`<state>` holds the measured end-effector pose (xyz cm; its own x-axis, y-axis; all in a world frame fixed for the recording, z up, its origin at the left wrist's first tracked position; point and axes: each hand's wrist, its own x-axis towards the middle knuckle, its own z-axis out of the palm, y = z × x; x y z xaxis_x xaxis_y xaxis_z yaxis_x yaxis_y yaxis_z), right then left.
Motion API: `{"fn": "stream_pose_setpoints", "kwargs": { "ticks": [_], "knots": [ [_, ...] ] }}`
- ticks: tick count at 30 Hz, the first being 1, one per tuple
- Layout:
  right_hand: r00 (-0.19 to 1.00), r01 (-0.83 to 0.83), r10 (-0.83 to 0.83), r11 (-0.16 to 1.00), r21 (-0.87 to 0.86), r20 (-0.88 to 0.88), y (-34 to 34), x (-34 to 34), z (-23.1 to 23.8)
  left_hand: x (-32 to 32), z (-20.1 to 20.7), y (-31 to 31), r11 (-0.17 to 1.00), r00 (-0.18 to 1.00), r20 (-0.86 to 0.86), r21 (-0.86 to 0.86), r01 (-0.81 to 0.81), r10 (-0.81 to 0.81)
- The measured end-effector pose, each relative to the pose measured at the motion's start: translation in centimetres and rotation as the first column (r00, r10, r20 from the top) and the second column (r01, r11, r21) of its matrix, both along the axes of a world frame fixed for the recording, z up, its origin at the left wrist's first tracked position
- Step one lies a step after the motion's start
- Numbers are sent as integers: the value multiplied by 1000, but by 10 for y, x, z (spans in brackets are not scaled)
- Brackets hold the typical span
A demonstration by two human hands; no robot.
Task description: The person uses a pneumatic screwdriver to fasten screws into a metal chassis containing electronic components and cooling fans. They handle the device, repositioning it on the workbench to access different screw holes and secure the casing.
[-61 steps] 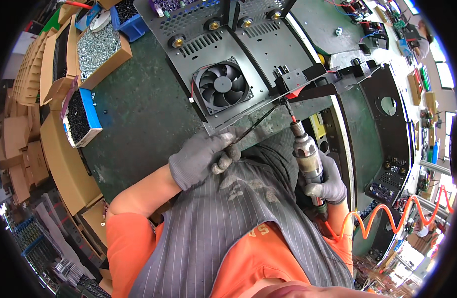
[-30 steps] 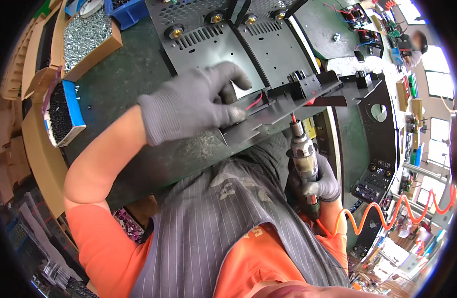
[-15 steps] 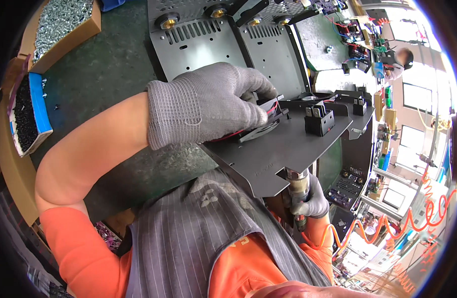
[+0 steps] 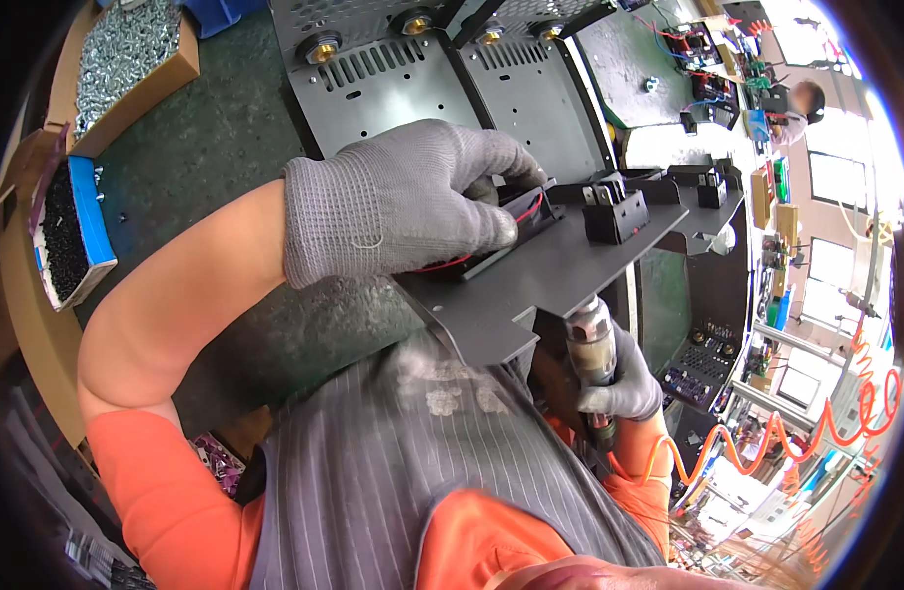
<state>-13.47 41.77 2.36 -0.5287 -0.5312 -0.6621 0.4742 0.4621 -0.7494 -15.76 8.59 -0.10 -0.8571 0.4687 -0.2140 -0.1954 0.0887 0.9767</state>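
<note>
My left hand, in a grey knit glove, is closed on a black cooling fan with a red wire, seen nearly edge-on against a black sheet-metal panel. The panel is tilted, and a black socket-like part with metal tabs stands on it. Below the panel's right edge, my gloved right hand is wrapped round a pneumatic screwdriver. The tool points upward, its tip hidden behind the panel. An orange coiled air hose trails off to the right from near the tool.
Beyond the panel stands a grey metal chassis with slots and brass fittings. At the left are a cardboard box of silver screws and a blue-edged box of black screws. Another black housing stands at the right; a person is far off.
The panel has tilted further, so the fan shows more edge-on. My right hand and the screwdriver sit slightly farther right, more of the tool's upper end showing. My left hand keeps its hold.
</note>
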Motion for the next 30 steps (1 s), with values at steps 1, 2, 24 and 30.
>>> {"fn": "stream_pose_setpoints", "kwargs": {
  "ticks": [1, 2, 24, 30],
  "knots": [
    [1000, -7, 7, 1000, -17, 18, 2, -2, 1, 0, -1, 2, 1000, 1000, -13, 6, 1, -1],
    [999, -18, 17, 999, -36, -27, 3, -1, -3, 0, -1, 4, 1000, 1000, -27, 13, 3, -3],
    [997, 40, -58, 948, -317, -45, -5, 29, -99, -28, 37, 4, 438, 454, -594, -801, -407, -664],
    [996, -30, -6, 921, -389, -92, -7, 20, -112, 46, -25, 6, 956, 917, -273, 51, -288, 291]
  ]
}}
